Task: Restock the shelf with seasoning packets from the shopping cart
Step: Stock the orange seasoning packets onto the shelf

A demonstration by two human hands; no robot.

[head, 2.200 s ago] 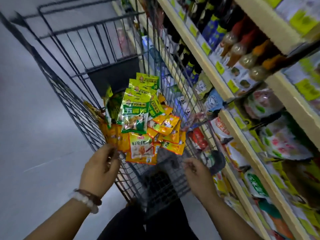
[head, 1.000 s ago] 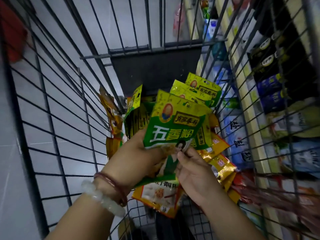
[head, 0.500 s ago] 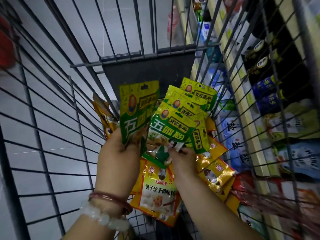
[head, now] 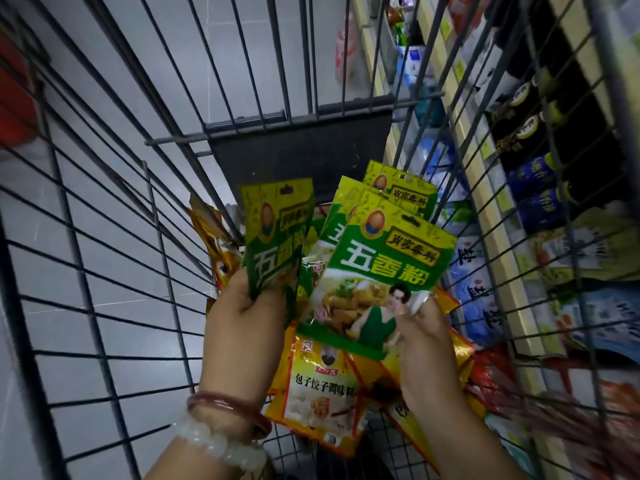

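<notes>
Both hands are inside the wire shopping cart (head: 104, 258). My left hand (head: 242, 327) grips one green seasoning packet (head: 277, 233) upright by its lower end. My right hand (head: 426, 344) pinches the lower right corner of a second green seasoning packet (head: 377, 271), lifted above the pile. More green packets (head: 401, 188) lie behind it. Yellow-orange seasoning packets (head: 322, 403) lie beneath both hands on the cart floor. The shelf (head: 491, 216) runs along the right, outside the cart wall.
Through the cart's right wall I see shelf rows with dark bottles (head: 526, 126), blue-and-white bags (head: 474, 299) and red packets (head: 491, 379). The cart's dark end panel (head: 298, 150) is straight ahead. Grey floor tiles (head: 104, 64) lie to the left.
My left hand has drawn its green packet apart to the left. My right hand has raised another green packet off the pile, and the view has moved closer.
</notes>
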